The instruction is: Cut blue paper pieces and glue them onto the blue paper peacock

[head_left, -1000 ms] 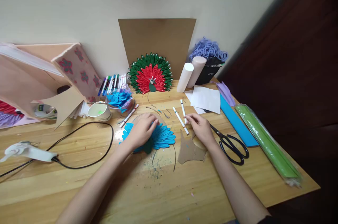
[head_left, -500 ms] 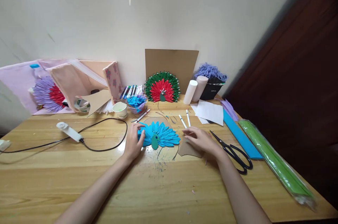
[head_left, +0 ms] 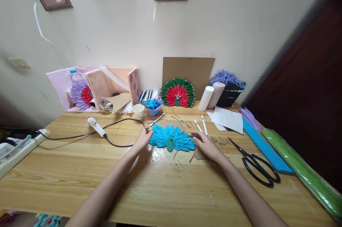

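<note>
A blue paper peacock [head_left: 160, 136] with fanned feathers and a green body lies on the wooden table in front of me. My left hand [head_left: 144, 138] is closed at its left edge, thumb and fingers against the feather tips. At the right edge, my right hand [head_left: 205, 144] has its fingers curved around the feather tips, with the thumb near them. A brown cardboard piece [head_left: 199, 154] lies partly hidden under my right hand. Behind the blue feathers shows part of another cardboard piece [head_left: 171, 123]. Black scissors [head_left: 253, 163] rest right of my right hand.
A green-and-red peacock [head_left: 177, 93] leans on a cardboard sheet [head_left: 188, 66] at the back. Markers [head_left: 204, 125], a paper cup [head_left: 138, 112] and a bowl of blue scraps [head_left: 153, 107] stand nearby. A cabled white device [head_left: 96, 127] lies left; green rolled paper [head_left: 299, 170] lies right.
My right hand has moved from the cardboard piece to the peacock's right edge. My left hand has drawn back to the left edge. The view has shifted left and up.
</note>
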The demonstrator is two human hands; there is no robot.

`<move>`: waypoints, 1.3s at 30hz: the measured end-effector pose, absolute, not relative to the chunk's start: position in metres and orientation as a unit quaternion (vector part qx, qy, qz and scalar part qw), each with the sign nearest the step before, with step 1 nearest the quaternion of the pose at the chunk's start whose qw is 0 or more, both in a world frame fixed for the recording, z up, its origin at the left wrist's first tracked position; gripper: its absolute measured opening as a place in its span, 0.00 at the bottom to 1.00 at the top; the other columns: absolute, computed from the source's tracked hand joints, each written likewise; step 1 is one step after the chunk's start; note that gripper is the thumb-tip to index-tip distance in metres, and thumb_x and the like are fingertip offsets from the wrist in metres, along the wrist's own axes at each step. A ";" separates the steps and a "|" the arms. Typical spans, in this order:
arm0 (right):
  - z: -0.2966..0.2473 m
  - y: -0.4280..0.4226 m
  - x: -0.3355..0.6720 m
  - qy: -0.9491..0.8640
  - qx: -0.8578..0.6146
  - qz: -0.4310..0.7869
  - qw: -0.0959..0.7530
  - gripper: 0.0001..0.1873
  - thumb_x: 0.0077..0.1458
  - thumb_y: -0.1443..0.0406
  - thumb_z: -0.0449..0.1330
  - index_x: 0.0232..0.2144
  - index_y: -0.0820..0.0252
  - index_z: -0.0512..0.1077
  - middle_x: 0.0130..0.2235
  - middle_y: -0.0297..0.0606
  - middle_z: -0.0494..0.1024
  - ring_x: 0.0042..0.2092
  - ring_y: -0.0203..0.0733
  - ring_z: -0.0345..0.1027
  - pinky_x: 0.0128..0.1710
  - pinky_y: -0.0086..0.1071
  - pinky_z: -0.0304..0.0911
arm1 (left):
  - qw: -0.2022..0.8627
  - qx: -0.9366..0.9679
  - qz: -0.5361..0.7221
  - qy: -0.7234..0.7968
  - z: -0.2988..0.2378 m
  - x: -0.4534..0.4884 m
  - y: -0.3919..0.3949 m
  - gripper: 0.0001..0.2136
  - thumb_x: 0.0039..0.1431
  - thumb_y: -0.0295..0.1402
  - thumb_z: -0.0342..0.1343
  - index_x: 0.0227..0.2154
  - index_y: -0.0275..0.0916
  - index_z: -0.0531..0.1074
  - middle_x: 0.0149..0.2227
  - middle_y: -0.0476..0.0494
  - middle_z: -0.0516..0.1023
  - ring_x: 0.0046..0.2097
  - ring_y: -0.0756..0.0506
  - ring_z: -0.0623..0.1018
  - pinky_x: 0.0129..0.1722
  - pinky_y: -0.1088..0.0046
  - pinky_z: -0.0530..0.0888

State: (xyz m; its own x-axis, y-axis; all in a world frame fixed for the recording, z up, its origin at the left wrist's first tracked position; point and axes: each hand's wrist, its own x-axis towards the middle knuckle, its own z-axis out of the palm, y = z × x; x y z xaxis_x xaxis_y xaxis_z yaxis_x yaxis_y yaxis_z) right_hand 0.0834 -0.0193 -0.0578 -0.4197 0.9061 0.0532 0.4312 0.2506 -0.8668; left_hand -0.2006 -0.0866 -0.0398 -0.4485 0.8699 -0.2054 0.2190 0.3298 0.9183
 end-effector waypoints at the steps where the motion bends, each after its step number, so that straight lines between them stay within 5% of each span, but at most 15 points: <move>1: -0.061 -0.018 0.082 -0.730 -0.451 0.419 0.298 0.14 0.55 0.63 0.52 0.44 0.60 0.67 0.47 0.45 0.75 0.50 0.44 0.68 0.53 0.42 0.61 | 0.388 0.365 0.441 0.722 -0.038 -0.202 -0.086 0.18 0.48 0.35 0.56 0.41 0.32 0.65 0.38 0.35 0.75 0.39 0.42 0.76 0.33 0.71 0.70; 6: -0.070 -0.016 0.084 -0.718 -0.433 0.445 0.315 0.15 0.54 0.61 0.54 0.43 0.60 0.68 0.46 0.44 0.75 0.50 0.44 0.69 0.51 0.40 0.63 | 0.459 0.364 0.440 0.681 -0.027 -0.208 -0.092 0.17 0.40 0.39 0.63 0.32 0.33 0.72 0.27 0.41 0.76 0.30 0.44 0.76 0.23 0.75 0.66; 11: -0.061 -0.019 0.085 -0.744 -0.433 0.421 0.287 0.15 0.55 0.60 0.53 0.43 0.59 0.70 0.46 0.44 0.75 0.49 0.46 0.68 0.52 0.42 0.61 | 0.519 0.386 0.445 0.620 -0.023 -0.201 -0.096 0.17 0.34 0.39 0.67 0.25 0.31 0.75 0.27 0.40 0.78 0.30 0.45 0.76 0.28 0.73 0.69; 25: -0.045 -0.013 0.097 -0.717 -0.452 0.401 0.347 0.18 0.56 0.55 0.50 0.40 0.59 0.71 0.43 0.43 0.76 0.45 0.45 0.71 0.43 0.39 0.66 | 0.474 0.325 0.575 0.582 -0.014 -0.217 -0.090 0.19 0.36 0.42 0.65 0.29 0.33 0.74 0.29 0.42 0.79 0.32 0.44 0.77 0.35 0.69 0.72; 28: -0.019 -0.024 0.113 -0.754 -0.384 0.493 0.202 0.19 0.55 0.52 0.52 0.33 0.62 0.73 0.33 0.41 0.78 0.37 0.43 0.73 0.40 0.36 0.67 | 0.447 0.310 0.603 0.583 -0.004 -0.228 -0.090 0.18 0.37 0.42 0.65 0.29 0.33 0.73 0.28 0.44 0.78 0.31 0.46 0.76 0.33 0.72 0.71; 30: -0.009 -0.031 0.115 -0.748 -0.312 0.583 0.049 0.18 0.53 0.53 0.55 0.32 0.61 0.75 0.33 0.41 0.79 0.37 0.42 0.74 0.39 0.35 0.67 | 0.433 0.297 0.619 0.585 0.000 -0.234 -0.090 0.18 0.36 0.42 0.65 0.27 0.33 0.72 0.27 0.45 0.78 0.29 0.47 0.76 0.31 0.74 0.71; 32: -0.007 -0.033 0.109 -0.740 -0.261 0.620 0.003 0.17 0.52 0.54 0.57 0.34 0.62 0.76 0.35 0.42 0.80 0.38 0.42 0.74 0.41 0.35 0.67 | 0.424 0.277 0.641 0.577 0.002 -0.238 -0.089 0.18 0.35 0.40 0.66 0.28 0.32 0.73 0.28 0.44 0.79 0.29 0.47 0.76 0.30 0.74 0.71; 39: -0.014 0.002 0.061 -0.806 -0.281 0.492 0.174 0.12 0.53 0.60 0.58 0.39 0.58 0.74 0.45 0.40 0.76 0.47 0.41 0.68 0.51 0.39 0.61 | 0.426 0.213 0.690 0.545 0.008 -0.246 -0.087 0.13 0.36 0.33 0.65 0.27 0.32 0.74 0.26 0.47 0.78 0.28 0.49 0.76 0.28 0.76 0.73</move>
State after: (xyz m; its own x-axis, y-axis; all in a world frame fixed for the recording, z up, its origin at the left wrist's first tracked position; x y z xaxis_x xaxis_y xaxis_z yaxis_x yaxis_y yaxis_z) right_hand 0.0615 0.0020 -0.0144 -0.7811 0.6244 0.0041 0.2819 0.3586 -0.8899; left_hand -0.2456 -0.0871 0.0085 -0.5460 0.8203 -0.1701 -0.3560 -0.0434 0.9335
